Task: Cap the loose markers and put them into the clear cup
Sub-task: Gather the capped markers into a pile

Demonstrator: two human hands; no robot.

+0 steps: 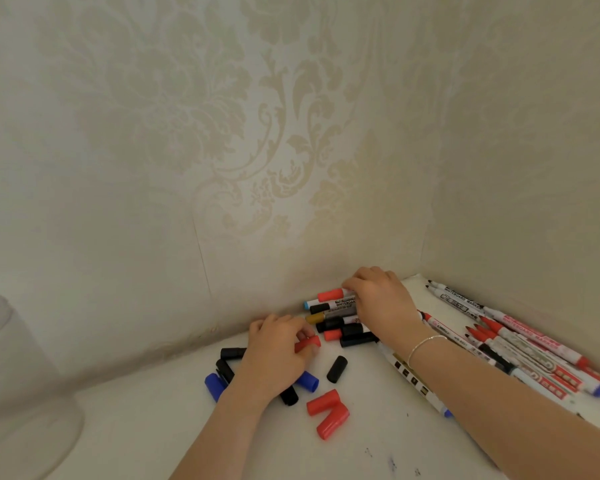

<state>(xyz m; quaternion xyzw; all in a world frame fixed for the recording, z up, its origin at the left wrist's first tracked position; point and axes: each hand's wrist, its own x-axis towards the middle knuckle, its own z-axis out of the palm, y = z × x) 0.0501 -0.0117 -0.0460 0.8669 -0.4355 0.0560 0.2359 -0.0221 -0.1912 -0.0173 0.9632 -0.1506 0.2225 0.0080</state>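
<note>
Fingers of the left hand (278, 355) pinched a red cap (308, 343) on the desk (378, 441). Right hand (381, 299) curled around capped markers (336, 306) in the far corner.

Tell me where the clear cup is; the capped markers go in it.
In the head view the clear cup stands at the far left edge of the white table, by the wall, well left of the left hand and the loose caps.

Loose caps (328, 408) and piled markers (520, 344) crowd the walled corner, while bare tabletop (146, 420) stretches open toward the clear cup (18, 386).
</note>
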